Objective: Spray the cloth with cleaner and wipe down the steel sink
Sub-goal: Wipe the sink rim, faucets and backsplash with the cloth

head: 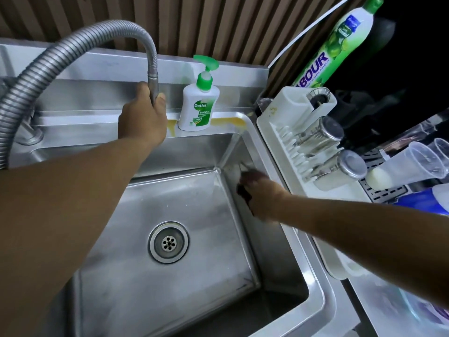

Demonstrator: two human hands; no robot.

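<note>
The steel sink [170,205] fills the middle of the view, with a round drain [168,242] in its floor. My left hand [143,115] grips the end of the flexible metal faucet hose [153,76] above the back rim. My right hand [260,193] presses a white cloth [239,170] against the sink's right inner wall near the back corner; the hand is blurred and covers most of the cloth. A dark patch shows under its fingers. No spray bottle is in view.
A white and green soap pump bottle [200,103] stands on the back ledge over yellow stains [228,121]. To the right, a white drying rack [291,132] holds steel cups [325,132], with plastic cups [418,161] beyond. A green dish-liquid bottle [340,40] leans at the top right.
</note>
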